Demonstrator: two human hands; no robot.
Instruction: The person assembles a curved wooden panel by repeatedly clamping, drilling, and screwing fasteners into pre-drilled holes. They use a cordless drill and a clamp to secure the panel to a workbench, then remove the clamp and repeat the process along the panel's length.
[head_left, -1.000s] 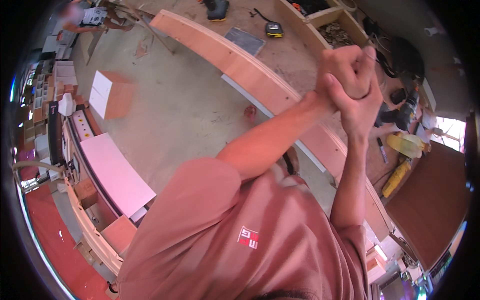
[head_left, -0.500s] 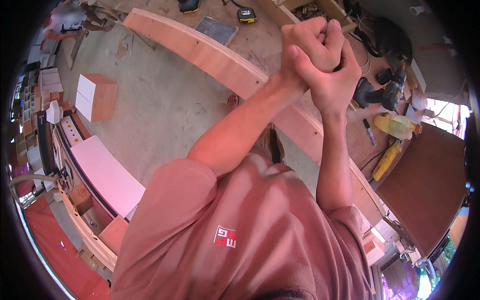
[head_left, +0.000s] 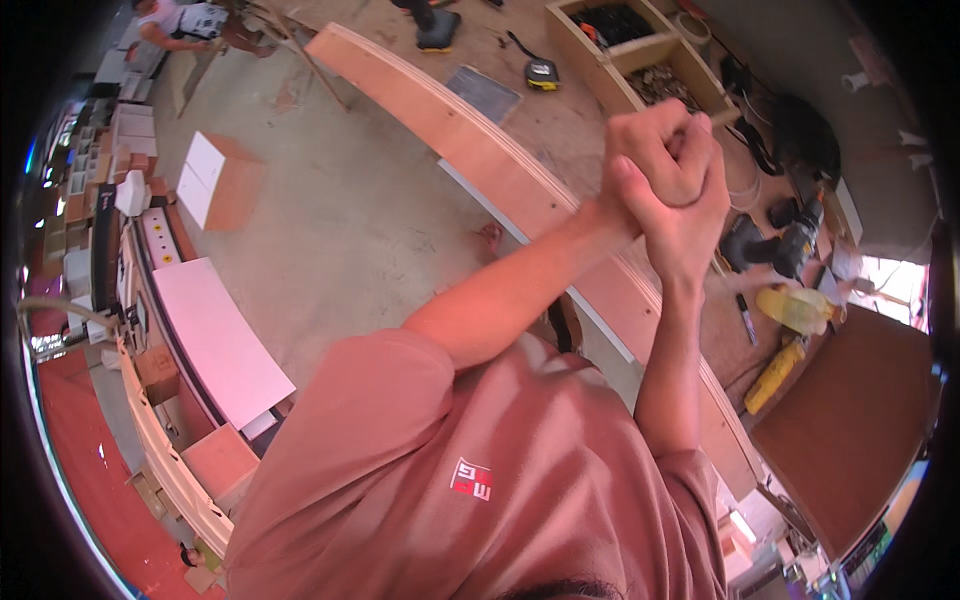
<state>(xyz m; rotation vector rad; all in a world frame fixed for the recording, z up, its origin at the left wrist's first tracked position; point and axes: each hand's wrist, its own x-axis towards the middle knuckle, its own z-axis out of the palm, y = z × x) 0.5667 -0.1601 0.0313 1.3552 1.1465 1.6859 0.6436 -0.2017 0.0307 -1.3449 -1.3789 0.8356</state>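
My two hands are clasped together in the upper right of the frame, raised in front of my chest. My left hand (head_left: 655,150) is curled into a fist, its fingers (head_left: 640,135) pressed together, and my right hand (head_left: 680,215) wraps it from below with its fingers closed round the fist. I cannot see anything pinched between them; they grip only each other. My left forearm runs up from the centre of the frame, my right forearm rises straight from the lower right, and my dusty pink short-sleeved shirt (head_left: 450,480) fills the bottom.

Behind my hands, lower in the scene, a long pale plywood board (head_left: 470,140) runs from the upper middle down to the lower right along the wooden desk (head_left: 560,110). It is apart from my fingers, passing beneath them.

On the desk in the upper centre lie a black-and-yellow tape measure (head_left: 541,72) and a grey ribbed rectangular sheet (head_left: 483,93). An open wooden box with compartments (head_left: 640,50) sits in the upper right. To the right of my hands rest a black cordless drill (head_left: 790,245) and a yellow tube-shaped bottle (head_left: 772,376).

At the left of the frame a flat white rectangular panel (head_left: 220,340) lies on a machine, and a wooden box with a white face (head_left: 220,180) stands on the grey concrete floor (head_left: 350,230).
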